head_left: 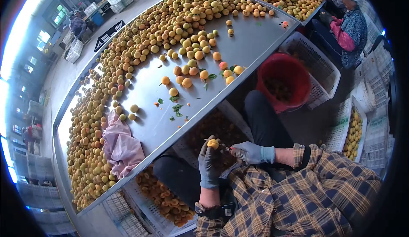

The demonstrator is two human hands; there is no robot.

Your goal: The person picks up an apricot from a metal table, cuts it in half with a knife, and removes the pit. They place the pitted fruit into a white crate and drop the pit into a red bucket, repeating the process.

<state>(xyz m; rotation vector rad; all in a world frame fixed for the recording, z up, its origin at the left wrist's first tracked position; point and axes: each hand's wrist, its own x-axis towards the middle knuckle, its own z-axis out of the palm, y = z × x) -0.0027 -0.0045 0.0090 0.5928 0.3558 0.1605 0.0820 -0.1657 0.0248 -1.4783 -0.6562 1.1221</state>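
Note:
My left hand (207,165), in a grey work glove, pinches a yellow-orange apricot (213,143) between its fingertips. Close beside it, my right hand (252,152), also gloved, is closed around what looks like a small knife with a reddish handle (231,149). The knife points toward the apricot; its blade is hard to make out. Both hands are above my lap, over a crate of dark orange fruit pieces (215,128). Another white crate (142,201) with split apricot halves (168,201) stands by my knee.
Whole apricots (140,45) cover much of the metal table (157,124), along with leaves and a pink cloth (121,143). To the right are a red bucket (283,81), a white crate (315,73) and a crate of yellow fruit (353,137). A co-worker (347,30) sits beyond.

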